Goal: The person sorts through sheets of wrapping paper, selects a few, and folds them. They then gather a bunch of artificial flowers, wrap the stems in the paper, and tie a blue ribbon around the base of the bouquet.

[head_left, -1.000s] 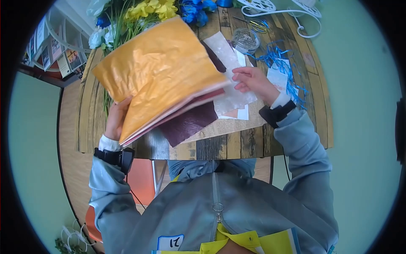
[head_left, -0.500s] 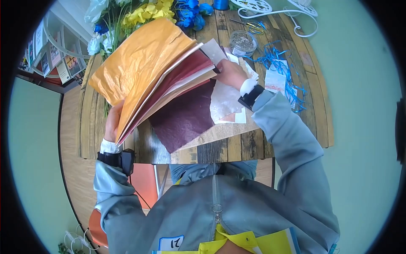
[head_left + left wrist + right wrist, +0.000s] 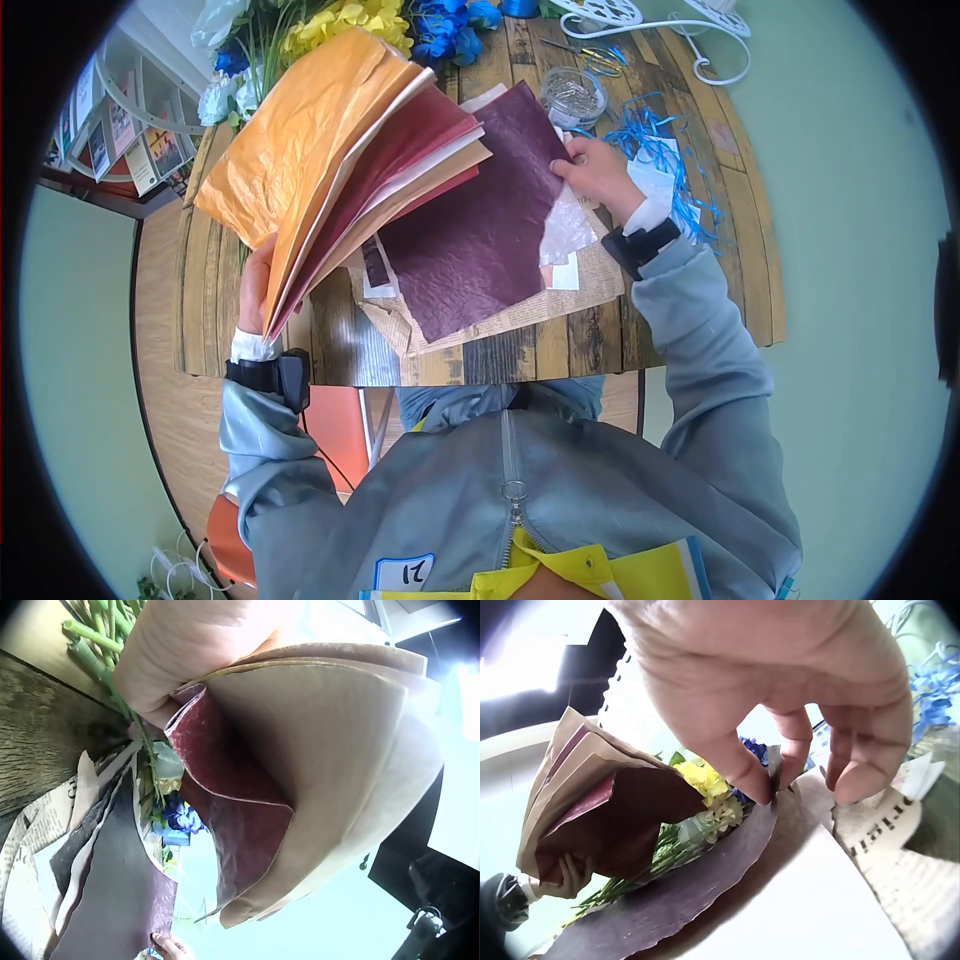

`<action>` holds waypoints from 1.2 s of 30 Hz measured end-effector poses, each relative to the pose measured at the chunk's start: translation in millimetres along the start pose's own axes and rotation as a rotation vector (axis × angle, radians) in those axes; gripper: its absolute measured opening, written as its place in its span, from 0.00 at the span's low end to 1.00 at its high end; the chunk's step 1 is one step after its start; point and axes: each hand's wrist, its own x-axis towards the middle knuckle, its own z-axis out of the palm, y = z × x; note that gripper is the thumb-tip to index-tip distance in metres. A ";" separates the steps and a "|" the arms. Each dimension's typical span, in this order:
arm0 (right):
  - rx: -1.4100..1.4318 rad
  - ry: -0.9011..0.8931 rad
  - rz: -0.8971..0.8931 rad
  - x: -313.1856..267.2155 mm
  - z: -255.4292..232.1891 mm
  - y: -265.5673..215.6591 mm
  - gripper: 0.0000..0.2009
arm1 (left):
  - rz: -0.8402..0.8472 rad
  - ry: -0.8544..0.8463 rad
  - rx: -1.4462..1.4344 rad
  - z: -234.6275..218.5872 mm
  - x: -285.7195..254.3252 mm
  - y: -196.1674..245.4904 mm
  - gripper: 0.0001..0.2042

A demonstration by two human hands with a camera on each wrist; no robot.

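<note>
In the head view my left hand grips the lower corner of a stack of wrapping paper sheets. Its outermost sheet is shiny orange; white, maroon and tan edges fan out behind. My right hand pinches the right edge of a dark purple paper sheet, thumb and index finger on it in the right wrist view. That sheet spreads over a pearly white sheet and a newsprint-patterned sheet. In the left wrist view, a folded maroon sheet shows inside the held stack.
Artificial flowers, yellow and blue, lie at the table's far left. A clear round tub, scissors and blue shredded ribbon are at the right. A white metal stand stands at the far edge.
My right hand went left to the papers, took the purple sheet's edge and came back right with it. The stack in my left hand has swung left and fanned out.
</note>
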 end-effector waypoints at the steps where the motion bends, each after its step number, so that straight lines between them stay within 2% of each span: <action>1: 0.001 0.007 0.003 1.5 4.6 7.1 0.15 | -0.001 -0.006 0.004 4.3 -0.1 -0.7 0.23; 4: 0.054 0.023 -0.025 -3.0 16.7 11.4 0.14 | 0.045 0.019 -0.009 8.0 -2.3 -1.6 0.21; 6: 0.014 0.053 -0.044 -10.8 19.3 1.2 0.13 | -0.031 -0.091 0.058 2.7 -1.3 2.2 0.21; 7: -0.030 0.079 -0.065 -11.5 20.4 -1.5 0.13 | -0.030 -0.093 0.064 1.6 0.1 1.9 0.21; 9: -0.024 0.047 -0.053 -11.2 22.7 -6.7 0.16 | -0.003 0.024 0.066 4.4 -0.3 0.7 0.21; 10: 0.017 0.075 -0.049 -12.0 23.3 -9.3 0.19 | -0.001 0.023 0.067 -0.7 0.9 2.4 0.21; 12: 0.057 0.102 -0.046 -11.4 23.5 -10.4 0.23 | -0.090 -0.258 0.081 -12.3 3.8 6.3 0.21; 14: 0.184 0.109 -0.032 -7.2 27.3 -2.8 0.31 | -0.107 -0.241 -0.025 -17.2 7.7 5.1 0.20; 16: 0.272 0.109 -0.003 -4.7 33.3 4.6 0.33 | -0.123 -0.223 -0.131 -19.2 11.1 4.9 0.20; 18: 0.360 0.104 0.026 -6.7 32.7 1.6 0.34 | -0.205 -0.414 -0.204 -22.3 13.2 6.2 0.19; 20: 0.635 0.139 0.110 -11.0 31.7 -1.4 0.33 | -0.180 -0.396 -0.185 -22.6 12.9 5.9 0.19; 21: 0.634 0.135 0.110 -10.6 32.4 -0.1 0.33 | -0.153 -0.380 -0.163 -21.5 12.5 5.7 0.19; 23: 0.883 0.043 -0.156 -7.7 30.3 4.6 0.29 | -0.142 -0.416 -0.168 -20.5 13.0 4.7 0.19; 24: 0.787 0.077 -0.235 -5.9 28.9 6.0 0.21 | -0.131 -0.454 -0.171 -20.0 13.4 4.6 0.19; 25: 0.788 0.071 -0.236 -5.9 25.1 9.1 0.21 | -0.128 -0.450 -0.174 -19.6 13.6 4.8 0.19; 27: 0.680 0.038 -0.126 -7.2 14.4 13.9 0.16 | -0.153 -0.450 -0.183 -18.0 13.0 5.5 0.18; 29: 0.865 0.048 -0.022 -14.8 5.1 8.6 0.12 | -0.130 -0.434 -0.201 -13.5 11.2 3.1 0.18; 31: 0.838 0.014 0.063 -18.2 -4.1 17.5 0.10 | -0.105 -0.420 -0.218 -9.4 10.7 3.1 0.18; 33: 0.879 -0.009 0.064 -27.2 -4.7 22.6 0.08 | -0.130 -0.452 -0.224 -5.2 10.1 2.9 0.18; 34: 0.874 -0.062 0.121 -34.0 -6.2 21.8 0.09 | 0.034 0.179 -0.176 47.4 -9.0 -4.5 0.19; 36: 0.775 -0.188 0.203 -42.5 -12.0 22.7 0.12 | 0.036 0.168 -0.178 47.8 -9.7 -6.5 0.19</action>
